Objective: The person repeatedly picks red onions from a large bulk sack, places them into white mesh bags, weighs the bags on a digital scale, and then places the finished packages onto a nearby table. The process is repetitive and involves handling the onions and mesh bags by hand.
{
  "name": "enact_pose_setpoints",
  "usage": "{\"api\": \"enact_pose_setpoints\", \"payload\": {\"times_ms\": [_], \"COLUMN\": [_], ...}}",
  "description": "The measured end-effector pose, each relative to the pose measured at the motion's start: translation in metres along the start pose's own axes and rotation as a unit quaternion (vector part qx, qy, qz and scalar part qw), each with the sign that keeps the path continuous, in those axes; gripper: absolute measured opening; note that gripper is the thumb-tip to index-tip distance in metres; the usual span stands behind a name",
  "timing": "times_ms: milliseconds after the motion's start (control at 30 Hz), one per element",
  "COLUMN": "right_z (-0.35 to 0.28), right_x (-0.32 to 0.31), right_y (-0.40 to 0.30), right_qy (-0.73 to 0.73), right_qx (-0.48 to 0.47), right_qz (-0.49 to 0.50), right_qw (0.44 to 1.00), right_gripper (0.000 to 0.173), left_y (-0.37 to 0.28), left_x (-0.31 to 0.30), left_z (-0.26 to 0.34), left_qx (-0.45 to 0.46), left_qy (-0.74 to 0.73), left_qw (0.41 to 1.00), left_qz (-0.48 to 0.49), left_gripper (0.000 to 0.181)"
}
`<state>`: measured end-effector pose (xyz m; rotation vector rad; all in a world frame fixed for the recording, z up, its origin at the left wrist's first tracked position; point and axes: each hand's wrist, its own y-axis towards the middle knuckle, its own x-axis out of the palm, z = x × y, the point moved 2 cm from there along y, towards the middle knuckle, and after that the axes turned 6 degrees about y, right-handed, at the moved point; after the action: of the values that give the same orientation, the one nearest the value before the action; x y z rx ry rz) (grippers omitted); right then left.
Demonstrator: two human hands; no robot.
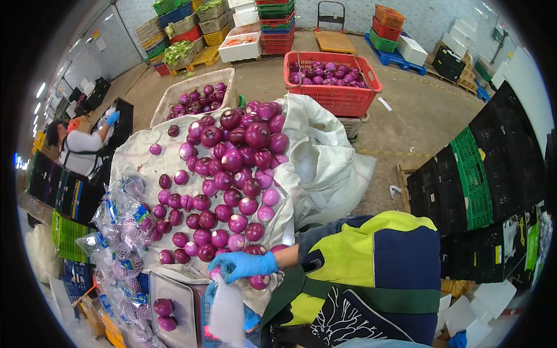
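My right hand (244, 266), in a blue glove, reaches over the edge of the onion pile and pinches the top of a white, soft, thin piece (227, 311), perhaps a foam net. Behind that piece is my left hand (251, 318), also blue-gloved and mostly hidden; its grip does not show. Two red onions (163, 307) lie on the metal pan of a weighing scale (182, 289), whose lit display is partly covered. Many loose red onions (232, 160) are heaped on a white woven sack cloth (139, 158).
Clear bags of netted onions (130, 226) line the left side. Beyond the cloth stand a red crate (330, 102) and a whitish crate (196, 80) of onions. Black crates (509, 152) are stacked at right. A co-worker (82, 148) is at far left.
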<state>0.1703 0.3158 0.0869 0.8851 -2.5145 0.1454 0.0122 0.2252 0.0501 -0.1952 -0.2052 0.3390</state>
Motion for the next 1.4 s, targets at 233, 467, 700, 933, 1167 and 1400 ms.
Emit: {"api": "enact_pose_setpoints", "payload": {"times_ms": [233, 467, 700, 933, 1167, 1400], "right_z": [0.029, 0.006, 0.070, 0.139, 0.192, 0.178], "right_x": [0.011, 0.031, 0.037, 0.152, 0.192, 0.171], "right_y": [0.036, 0.014, 0.081, 0.284, 0.298, 0.247], "right_qy": [0.395, 0.136, -0.362, -0.434, 0.135, -0.520], "right_qx": [0.129, 0.238, -0.037, -0.146, 0.377, -0.200], "right_qz": [-0.061, -0.053, -0.121, -0.147, -0.087, -0.355], "right_qw": [0.907, 0.960, 0.924, 0.877, 0.912, 0.750], "right_gripper": [0.035, 0.033, 0.035, 0.034, 0.049, 0.034], "left_y": [-0.013, -0.058, -0.038, 0.059, 0.108, 0.072], "left_x": [-0.053, -0.035, -0.114, -0.306, -0.336, -0.272], "left_z": [0.015, 0.003, -0.008, 0.064, 0.042, 0.034], "left_qx": [-0.036, -0.044, 0.146, 0.108, 0.053, 0.111], "left_qy": [-0.335, 0.146, -0.176, 0.167, -0.191, -0.117], "left_qw": [0.940, 0.988, 0.921, 0.874, 0.943, 0.978], "left_qz": [0.056, -0.011, 0.315, 0.443, 0.268, 0.135], "left_gripper": [0.040, 0.012, 0.022, 0.032, 0.049, 0.054]}}
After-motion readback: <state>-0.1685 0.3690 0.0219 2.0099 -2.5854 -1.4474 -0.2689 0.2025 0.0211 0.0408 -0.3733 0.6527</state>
